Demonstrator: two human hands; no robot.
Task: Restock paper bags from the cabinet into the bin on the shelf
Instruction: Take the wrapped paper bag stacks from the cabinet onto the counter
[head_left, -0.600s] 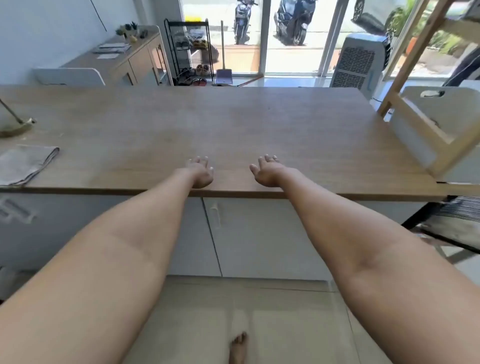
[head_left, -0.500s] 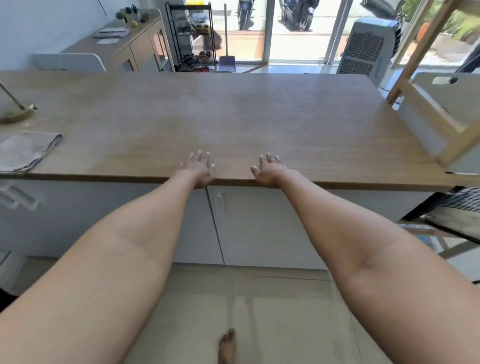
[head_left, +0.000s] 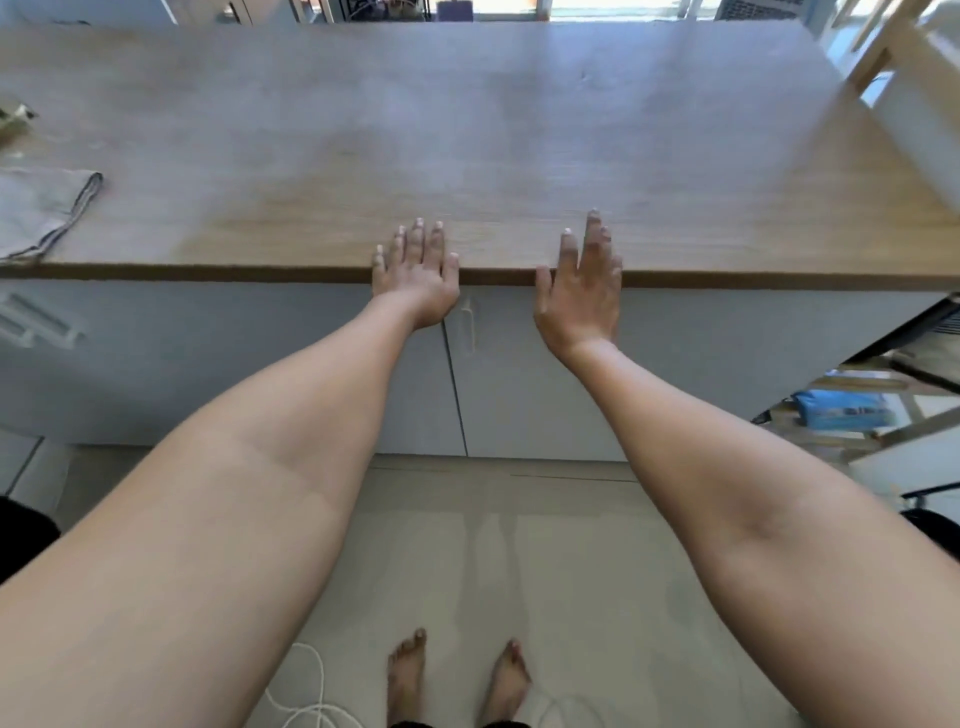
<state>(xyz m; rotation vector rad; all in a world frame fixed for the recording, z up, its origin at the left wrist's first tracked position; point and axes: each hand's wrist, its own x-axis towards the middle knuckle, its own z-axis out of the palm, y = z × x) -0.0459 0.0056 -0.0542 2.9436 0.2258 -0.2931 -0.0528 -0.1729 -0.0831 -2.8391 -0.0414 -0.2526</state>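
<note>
My left hand (head_left: 415, 270) lies flat, fingers straight, over the front edge of the wooden counter (head_left: 467, 130). My right hand (head_left: 582, 286) is open too, fingers straight, at the same edge a little to the right. Both hands hold nothing. Below the counter are the white cabinet doors (head_left: 519, 374), closed, with a handle (head_left: 470, 325) between my wrists. A white bin (head_left: 930, 104) sits in a wooden shelf frame at the far right. No paper bags are in view.
A folded grey cloth (head_left: 41, 208) lies on the counter at the left. A lower shelf at the right holds a blue packet (head_left: 841, 410). A white cord (head_left: 306, 696) lies on the tiled floor by my bare feet (head_left: 457, 675).
The view has tipped downward and closer to the counter edge. Both hands have slid back to the edge, and the fingers are now stretched straight.
</note>
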